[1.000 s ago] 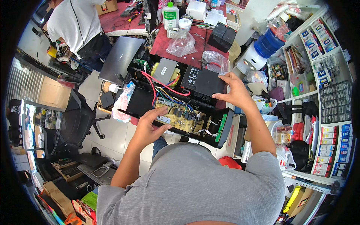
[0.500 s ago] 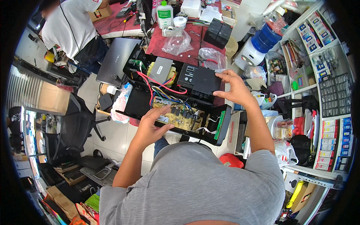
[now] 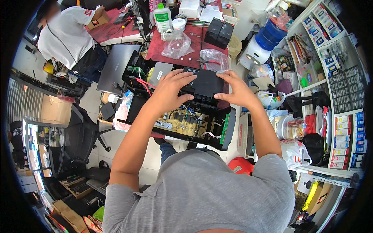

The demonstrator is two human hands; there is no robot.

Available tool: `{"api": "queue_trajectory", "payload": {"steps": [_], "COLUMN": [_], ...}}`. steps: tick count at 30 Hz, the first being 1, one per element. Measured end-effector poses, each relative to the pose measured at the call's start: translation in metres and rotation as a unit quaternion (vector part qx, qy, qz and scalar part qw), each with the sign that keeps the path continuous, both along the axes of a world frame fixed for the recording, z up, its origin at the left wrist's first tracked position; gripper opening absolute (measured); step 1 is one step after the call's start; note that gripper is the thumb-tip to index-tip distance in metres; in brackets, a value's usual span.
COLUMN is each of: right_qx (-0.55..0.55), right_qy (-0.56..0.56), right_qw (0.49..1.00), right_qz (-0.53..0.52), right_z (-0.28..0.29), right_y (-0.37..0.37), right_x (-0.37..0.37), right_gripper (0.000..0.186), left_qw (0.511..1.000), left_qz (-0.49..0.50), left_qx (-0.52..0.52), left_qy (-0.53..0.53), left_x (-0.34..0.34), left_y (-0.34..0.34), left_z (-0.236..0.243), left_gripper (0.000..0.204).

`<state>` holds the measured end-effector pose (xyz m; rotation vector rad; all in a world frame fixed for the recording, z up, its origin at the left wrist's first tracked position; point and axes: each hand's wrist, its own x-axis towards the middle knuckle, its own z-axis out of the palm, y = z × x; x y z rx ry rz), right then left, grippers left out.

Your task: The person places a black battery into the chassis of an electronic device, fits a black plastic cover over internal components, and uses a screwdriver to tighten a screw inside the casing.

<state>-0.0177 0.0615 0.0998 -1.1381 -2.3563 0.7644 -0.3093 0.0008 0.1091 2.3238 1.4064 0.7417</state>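
Note:
An opened black power-supply case lies in two halves before me, its front half tilted toward my body. That half carries a tan circuit board and a narrow green board. In the far half sit a grey-topped transformer and a black boxy battery. My left hand grips the battery's left end, fingers on top and thumb at the near side. At its right end, my right hand holds it between fingers and thumb. Red wires run between the halves; my left hand and forearm hide part of them.
Beyond the case, the red-topped bench bears a plastic bag, red-handled pliers, a green-capped bottle and black batteries. A closed laptop lies at the left. Another person works at the far left.
My left hand has moved from the circuit board up and away onto the battery's left end. My right hand stays at the battery's right end. The front case half has stayed almost in place.

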Motion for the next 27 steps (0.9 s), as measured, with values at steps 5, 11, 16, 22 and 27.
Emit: {"api": "queue_trajectory", "payload": {"steps": [5, 11, 16, 22, 27], "right_qx": [-0.050, -0.030, -0.059, -0.069, -0.083], "right_qy": [0.024, 0.050, 0.062, 0.078, 0.090], "right_qw": [0.998, 0.998, 0.996, 0.994, 0.992], "right_qz": [-0.011, -0.001, 0.003, -0.016, -0.037], "right_z": [0.002, -0.009, -0.009, -0.011, -0.014], "right_y": [-0.002, -0.001, 0.003, 0.001, -0.003], "right_x": [0.000, 0.005, 0.005, 0.001, 0.000], "right_gripper": [0.069, 0.067, 0.066, 0.067, 0.068], "left_qw": [0.996, 0.996, 0.995, 0.993, 0.993], "left_qz": [-0.021, -0.028, -0.039, -0.050, -0.056], "left_qx": [-0.041, -0.069, -0.063, -0.067, -0.071], "left_qy": [0.074, 0.058, 0.068, 0.077, 0.081], "left_x": [-0.002, -0.001, 0.000, -0.003, -0.002], "left_y": [0.027, 0.032, 0.032, 0.038, 0.041], "left_z": [-0.010, -0.013, -0.007, -0.009, -0.008], "left_gripper": [0.062, 0.057, 0.055, 0.053, 0.051]}}
